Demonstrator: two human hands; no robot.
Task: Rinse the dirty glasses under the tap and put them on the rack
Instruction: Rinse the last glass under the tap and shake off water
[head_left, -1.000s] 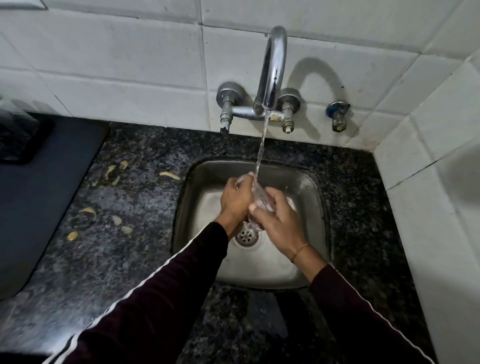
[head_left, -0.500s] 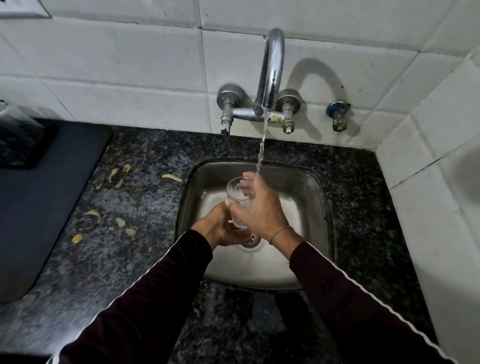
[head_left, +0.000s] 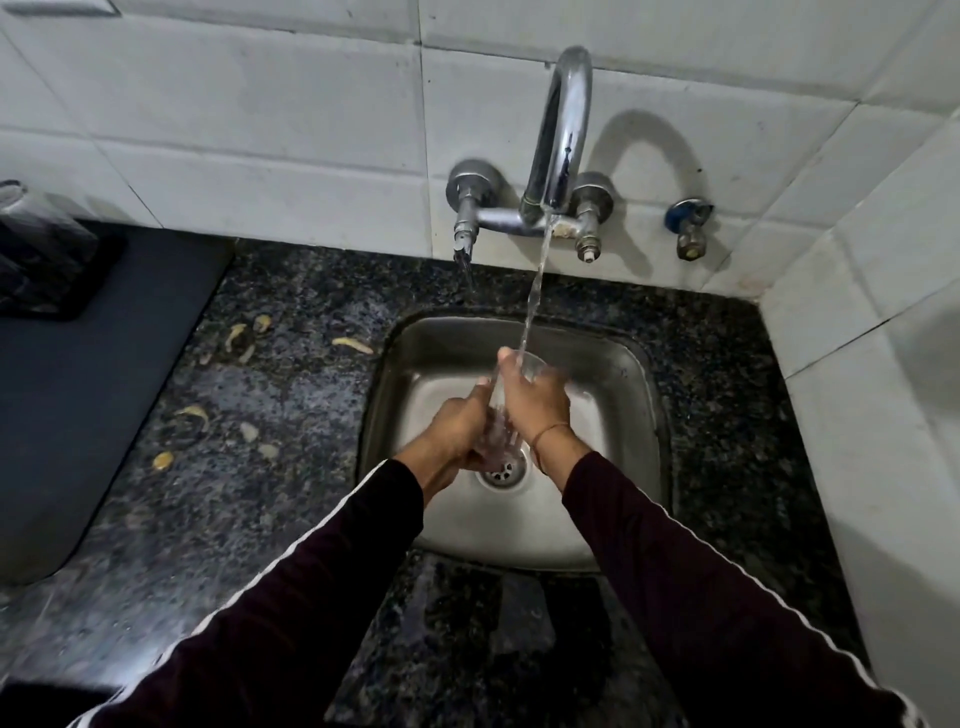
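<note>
The wall (head_left: 260, 114) of white tiles fills the top and the right side. Below it the dark speckled counter (head_left: 249, 499) goes around the sink. A dark mat (head_left: 78, 395) covers the counter at 9 o'clock, w/ a blurred clear thing at its far corner; I cannot tell what it is.

The steel sink (head_left: 613, 374) sits in the middle, drain (head_left: 505, 470) at its bottom. The tap (head_left: 563, 140) is on the wall at 12 o'clock from the sink, and water (head_left: 535, 291) runs down from the spout to the glass.

Two dark sleeves w/ white stripes come in from 6 o'clock. The left hand (head_left: 457, 426) is curled around the lower part of the glass (head_left: 498, 426), approx. over the drain. The right hand (head_left: 535, 400) grips the upper part, fingers around the rim, a thin band on the wrist. The glass is upright, slightly tilted, between both hands, inside the sink.

Small pale peels (head_left: 353, 344) lie on the counter at 9–10 o'clock from the sink.
</note>
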